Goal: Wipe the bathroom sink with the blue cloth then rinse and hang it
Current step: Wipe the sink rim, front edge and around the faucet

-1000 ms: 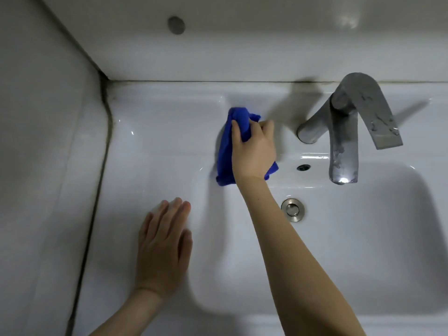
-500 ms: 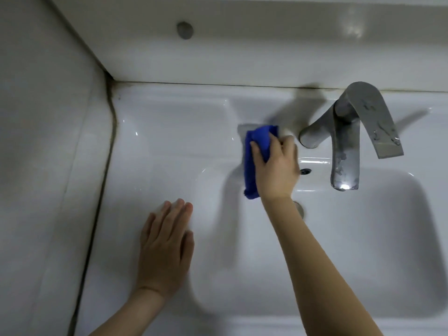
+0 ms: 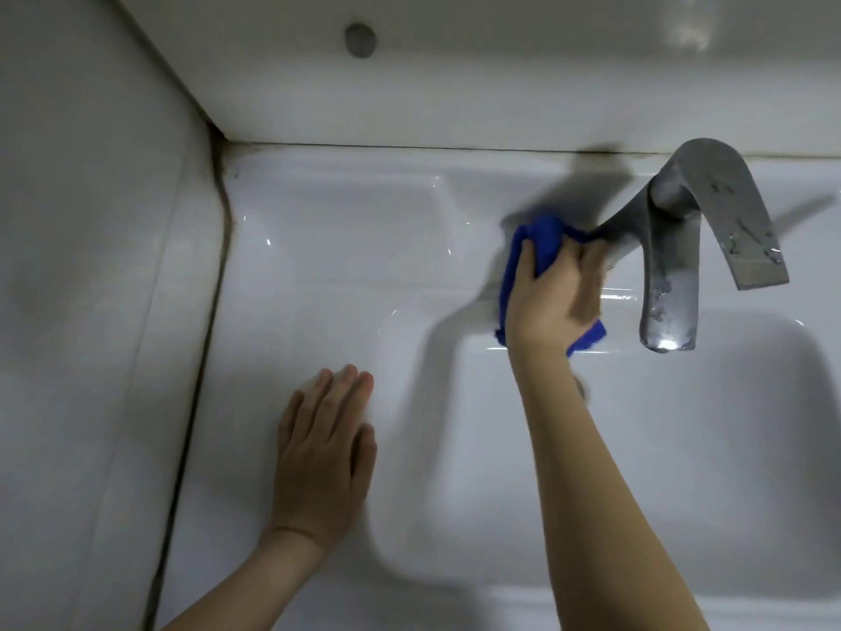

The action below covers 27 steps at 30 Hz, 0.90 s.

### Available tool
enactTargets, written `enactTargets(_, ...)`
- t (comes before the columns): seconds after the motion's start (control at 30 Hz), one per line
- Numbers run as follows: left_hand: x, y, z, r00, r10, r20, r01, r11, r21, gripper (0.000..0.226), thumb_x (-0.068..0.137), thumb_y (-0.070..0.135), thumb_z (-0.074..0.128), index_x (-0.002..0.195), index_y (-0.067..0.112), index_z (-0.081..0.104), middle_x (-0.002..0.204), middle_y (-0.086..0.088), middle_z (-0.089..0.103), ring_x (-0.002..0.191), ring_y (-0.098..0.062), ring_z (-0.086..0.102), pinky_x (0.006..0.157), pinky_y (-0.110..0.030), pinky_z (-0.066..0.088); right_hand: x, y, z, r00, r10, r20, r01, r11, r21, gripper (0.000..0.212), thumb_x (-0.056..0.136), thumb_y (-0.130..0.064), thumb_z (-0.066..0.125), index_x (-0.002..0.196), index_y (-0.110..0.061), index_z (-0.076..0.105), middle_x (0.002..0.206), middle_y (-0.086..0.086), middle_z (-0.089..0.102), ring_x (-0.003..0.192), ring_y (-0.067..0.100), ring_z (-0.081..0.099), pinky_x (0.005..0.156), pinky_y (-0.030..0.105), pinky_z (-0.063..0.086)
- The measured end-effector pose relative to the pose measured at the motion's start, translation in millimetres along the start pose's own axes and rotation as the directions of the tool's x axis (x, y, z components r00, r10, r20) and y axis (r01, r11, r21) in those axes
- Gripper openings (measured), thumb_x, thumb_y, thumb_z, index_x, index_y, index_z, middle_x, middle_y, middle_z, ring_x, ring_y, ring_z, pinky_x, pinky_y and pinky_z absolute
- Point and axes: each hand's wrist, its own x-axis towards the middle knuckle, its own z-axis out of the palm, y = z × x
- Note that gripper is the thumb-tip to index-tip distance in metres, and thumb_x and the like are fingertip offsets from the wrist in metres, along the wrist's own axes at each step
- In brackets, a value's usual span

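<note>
The right hand (image 3: 553,302) is clamped on the blue cloth (image 3: 532,241), pressing it against the back rim of the sink (image 3: 682,448), at the ledge just left of the faucet (image 3: 710,248). The cloth is bunched under the palm: one fold sticks out above the fingers, a strip runs down along the thumb side, and a corner shows below the heel of the hand, hanging over the basin's inner back edge. The fingertips of this hand are blurred and lie right beside the faucet base; whether they touch it cannot be told.

The left hand (image 3: 325,453) holds nothing. It lies flat, palm down and fingers together, on the counter (image 3: 296,275) left of the basin, near the front left corner, well apart from the cloth. Its forearm comes in from the bottom edge.

The right forearm crosses over the basin and hides most of the drain (image 3: 583,389). The counter's left edge meets the tiled wall (image 3: 91,266) along a dark seam.
</note>
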Motion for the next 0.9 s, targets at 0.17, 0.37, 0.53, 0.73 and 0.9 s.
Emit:
enactTargets(0.17,-0.7,0.9,-2.1,1.000,-0.003,0.010,0.002,1.000,0.014,0.050,0.094,0.028,0.039,0.142,0.017,0.047,0.149,-0.004,0.045,0.141,-0.025,0.036,0.118,-0.041,0.020,-34.0,-19.7,2.0,0.933,-0.327,0.150,0.301,0.938,0.174,0.029,0.089,-0.030,0.065,0.104,-0.005,0.067,0.103,0.014,0.058,0.087,0.032,0.057,0.059,0.032,0.039)
enactTargets(0.37,1.0,1.4,-0.4,1.000,0.001,-0.014,-0.001,1.000,-0.008,0.050,0.093,0.027,0.041,0.141,0.017,0.048,0.148,-0.005,0.047,0.141,-0.025,0.036,0.118,-0.042,0.021,9.5,17.3,-7.8,0.997,-0.032,0.074,0.034,0.999,-0.017,0.040,0.094,-0.040,0.053,0.100,-0.001,0.060,0.109,0.011,0.054,0.091,0.030,0.059,0.064,0.034,0.043)
enactTargets(0.53,-0.4,0.4,-0.8,1.000,0.000,0.006,0.000,1.000,0.008,0.050,0.095,0.029,0.038,0.143,0.017,0.046,0.149,-0.005,0.045,0.141,-0.025,0.035,0.118,-0.041,0.020,-36.6,-29.0,0.7,0.936,-0.306,0.171,0.271,0.941,0.201,0.028,0.090,-0.030,0.062,0.100,-0.004,0.066,0.104,0.014,0.057,0.090,0.032,0.056,0.064,0.034,0.043)
enactTargets(0.73,0.1,1.5,-0.4,1.000,-0.006,-0.012,0.006,1.000,-0.004,0.049,0.094,0.027,0.041,0.141,0.017,0.049,0.148,-0.005,0.047,0.141,-0.025,0.036,0.117,-0.043,0.023,0.0,30.6,-18.3,0.986,-0.108,0.124,0.092,0.988,0.127,0.045,0.094,-0.041,0.051,0.118,-0.005,0.059,0.125,0.017,0.051,0.114,0.034,0.051,0.090,0.040,0.046)
enactTargets(0.9,-2.0,-0.1,-0.1,1.000,-0.011,0.012,0.011,1.000,0.008,0.050,0.095,0.028,0.037,0.143,0.017,0.046,0.149,-0.004,0.046,0.142,-0.025,0.035,0.117,-0.046,0.025,-31.0,-36.2,2.7,0.966,-0.184,0.184,0.156,0.975,0.156,0.033,0.093,-0.035,0.058,0.104,-0.004,0.064,0.112,0.014,0.055,0.098,0.032,0.054,0.069,0.036,0.043)
